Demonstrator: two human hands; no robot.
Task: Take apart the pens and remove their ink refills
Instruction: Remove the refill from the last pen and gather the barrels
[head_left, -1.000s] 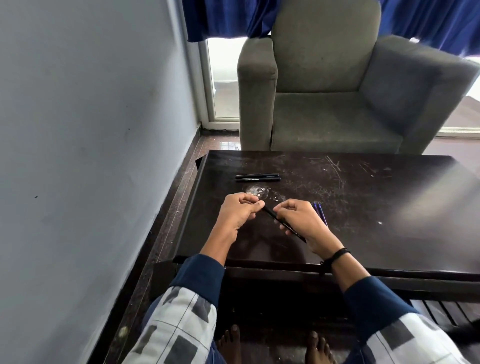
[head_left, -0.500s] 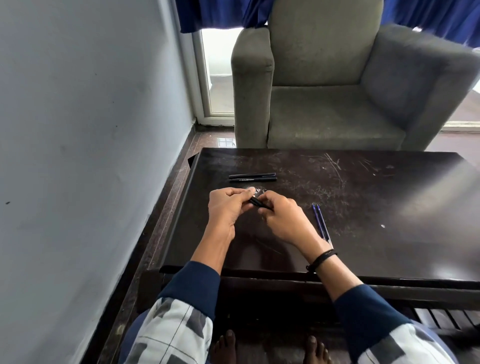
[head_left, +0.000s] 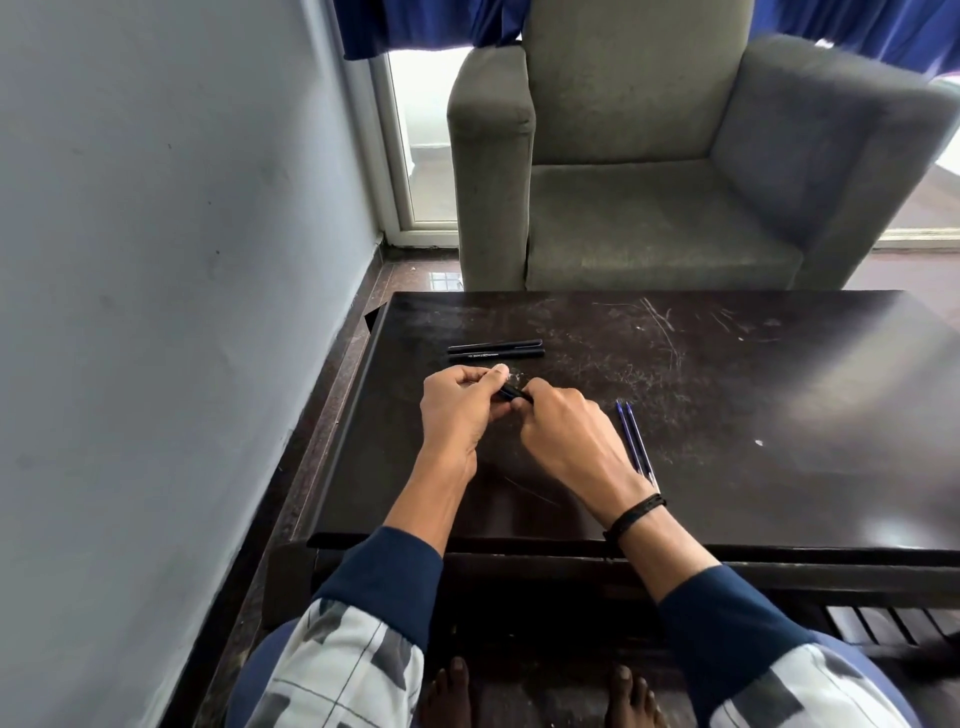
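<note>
Head view: left hand (head_left: 460, 402) and right hand (head_left: 563, 434) meet above the worktop (head_left: 727, 415), fingers curled, both gripping one black pen (head_left: 514, 392) — mostly hidden. Two black pens (head_left: 496, 349) lie beyond; two blue refills (head_left: 635, 440) lie just right.

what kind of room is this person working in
Most likely a home living room: a grey armchair stands behind a dark, scratched coffee table, with blue curtains hanging over a glass door behind it.

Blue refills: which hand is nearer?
Right. The right hand lies just left of the blue refills; the left hand is farther left, beyond it. Both grip the pen.
</note>
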